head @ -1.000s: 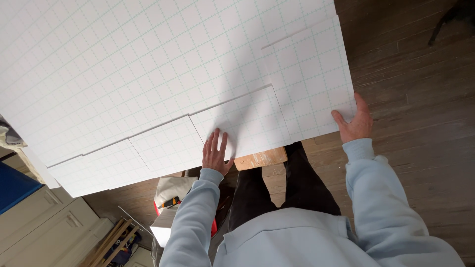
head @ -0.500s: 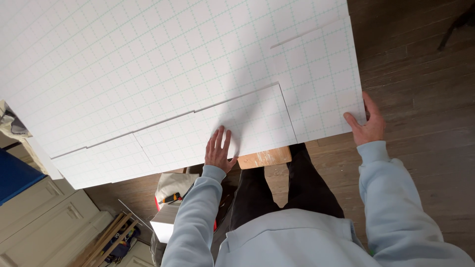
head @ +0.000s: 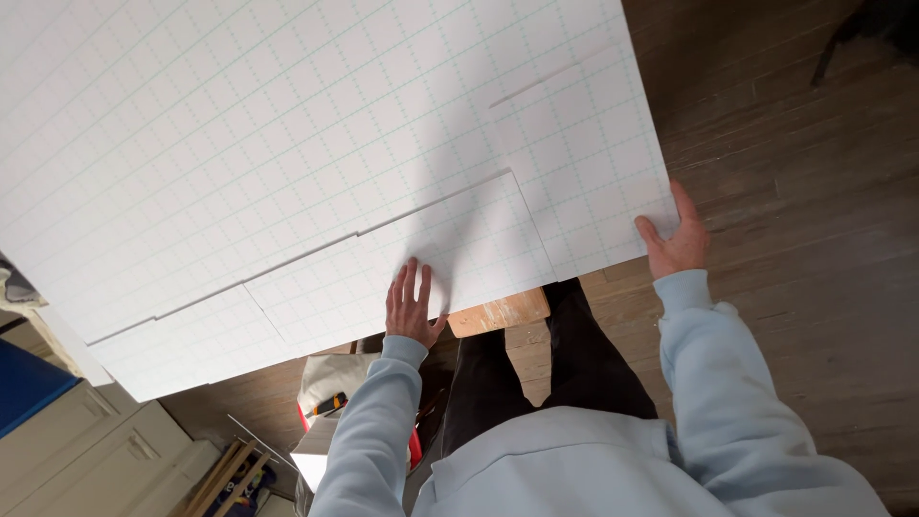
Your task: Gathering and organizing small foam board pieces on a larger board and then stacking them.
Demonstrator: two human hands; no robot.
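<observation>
A large white board with a fine green grid (head: 287, 144) fills most of the head view. Cut lines run across its near part and mark off rectangular pieces. My left hand (head: 412, 306) lies flat, fingers spread, on one cut piece (head: 383, 273) at the board's near edge. My right hand (head: 678, 239) grips the board's near right corner, thumb on top. Both arms wear light blue sleeves.
A wooden support (head: 503, 316) shows under the board's near edge, by my dark trousers. Dark wood floor (head: 814, 239) lies to the right. A tan bag with small items (head: 330, 388) sits on the floor at lower left, beside cream cabinets (head: 77, 450) and a blue thing (head: 24, 383).
The view has shifted, and the board now fills more of the frame. My left hand stays flat on the cut piece; my right hand still holds the corner.
</observation>
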